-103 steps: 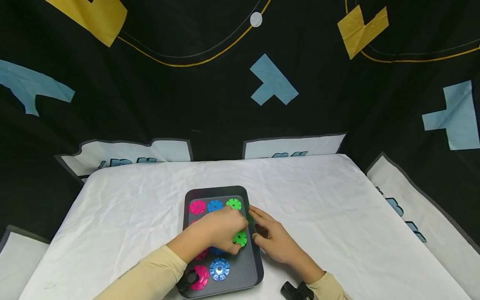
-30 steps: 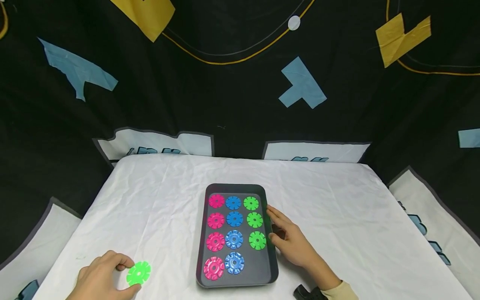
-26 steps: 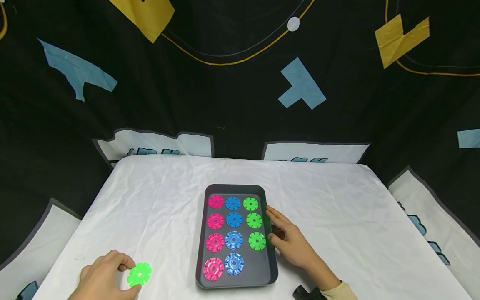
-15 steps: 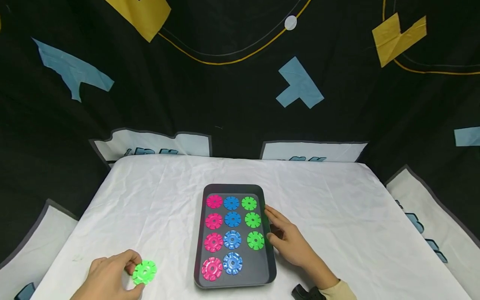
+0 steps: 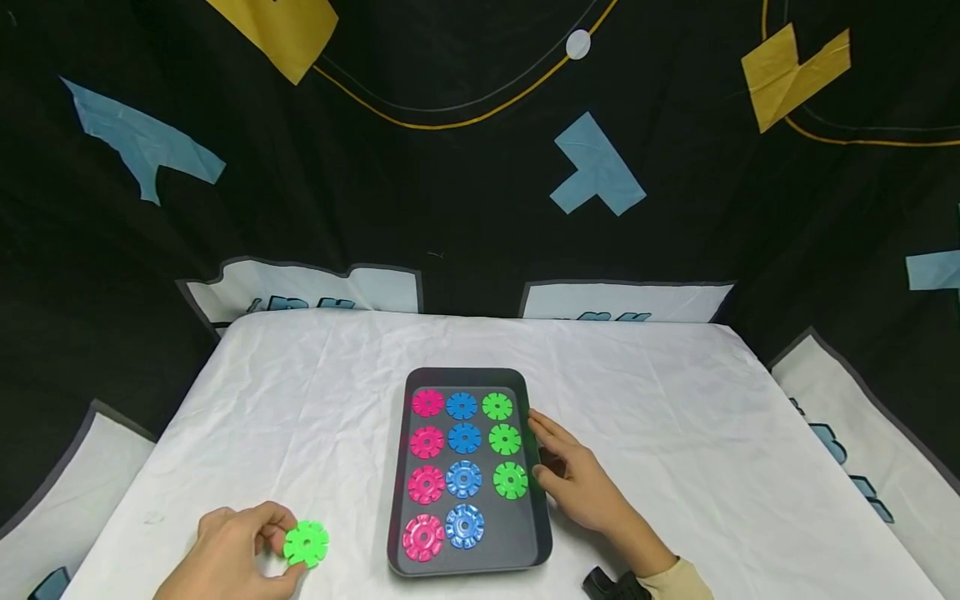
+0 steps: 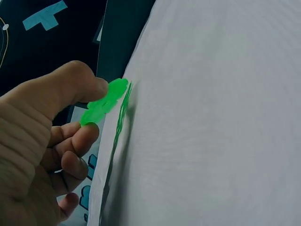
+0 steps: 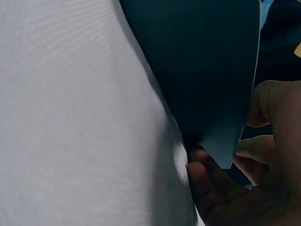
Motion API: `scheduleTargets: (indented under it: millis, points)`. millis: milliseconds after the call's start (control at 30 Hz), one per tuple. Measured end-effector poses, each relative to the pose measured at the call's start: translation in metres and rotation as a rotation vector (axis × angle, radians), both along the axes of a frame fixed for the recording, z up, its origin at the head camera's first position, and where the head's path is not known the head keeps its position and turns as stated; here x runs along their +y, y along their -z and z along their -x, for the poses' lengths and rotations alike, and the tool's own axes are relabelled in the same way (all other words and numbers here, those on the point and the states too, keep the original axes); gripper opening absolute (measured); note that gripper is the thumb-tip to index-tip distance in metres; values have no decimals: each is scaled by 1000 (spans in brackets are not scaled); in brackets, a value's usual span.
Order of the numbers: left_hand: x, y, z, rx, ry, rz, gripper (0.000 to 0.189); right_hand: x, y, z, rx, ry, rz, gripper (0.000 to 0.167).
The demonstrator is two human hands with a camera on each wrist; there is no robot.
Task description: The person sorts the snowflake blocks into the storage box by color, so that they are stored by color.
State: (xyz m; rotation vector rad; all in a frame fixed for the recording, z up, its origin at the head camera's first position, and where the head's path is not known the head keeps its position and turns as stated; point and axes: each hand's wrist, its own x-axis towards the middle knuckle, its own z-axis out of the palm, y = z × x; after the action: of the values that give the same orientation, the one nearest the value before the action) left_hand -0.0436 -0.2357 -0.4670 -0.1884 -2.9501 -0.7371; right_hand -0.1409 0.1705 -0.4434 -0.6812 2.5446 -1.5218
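My left hand (image 5: 240, 550) pinches a bright green notched disc (image 5: 306, 543) between thumb and fingertips, left of a dark grey tray (image 5: 517, 546). In the left wrist view this green disc (image 6: 104, 103) is tilted, and a thin green strip (image 6: 121, 115) shows just beyond it. Inside the tray lie pink discs (image 5: 426, 484) in a left column, blue discs (image 5: 464, 479) in the middle and three green discs (image 5: 511, 481) at right. My right hand (image 5: 581, 483) rests against the tray's right side, fingertips and thumb at the rim; the right wrist view shows the tray's outer wall (image 7: 202, 70).
A white cloth (image 5: 660, 433) covers the table. Behind it hangs a black backdrop (image 5: 337, 208) with blue and yellow shapes. A black strap device (image 5: 615, 583) is at the right wrist.
The left hand moved from over the tray to the table on the left and now pinches a green disc, shifting it slightly right toward the tray. The right hand stays at the tray's side.
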Motion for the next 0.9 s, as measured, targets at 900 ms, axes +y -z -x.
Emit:
scheduleTargets:
  millis: [900]
  points:
    - [90, -69, 66, 173, 472, -156, 40, 1, 3, 1, -24, 0, 4, 61]
